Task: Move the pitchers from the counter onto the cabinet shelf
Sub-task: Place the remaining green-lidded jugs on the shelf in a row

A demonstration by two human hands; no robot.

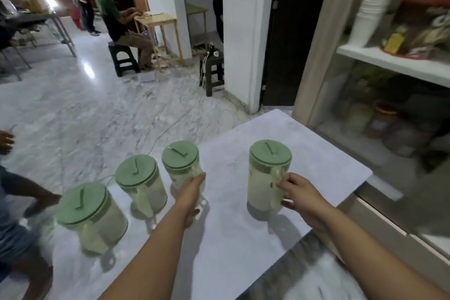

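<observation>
On the counter, four green-lidded pitchers, left hand grip closed on third pitcher, right hand on fourth pitcher.

No text, brand, number or sign can be read. The green lids of the four pitchers carry only a raised tick-shaped mark, no lettering. A yellow label is seen on a packet on the far right cabinet shelf, but it is blurred beyond reading.

A seated person faces a wooden side table; a dark stool stands nearby.
</observation>
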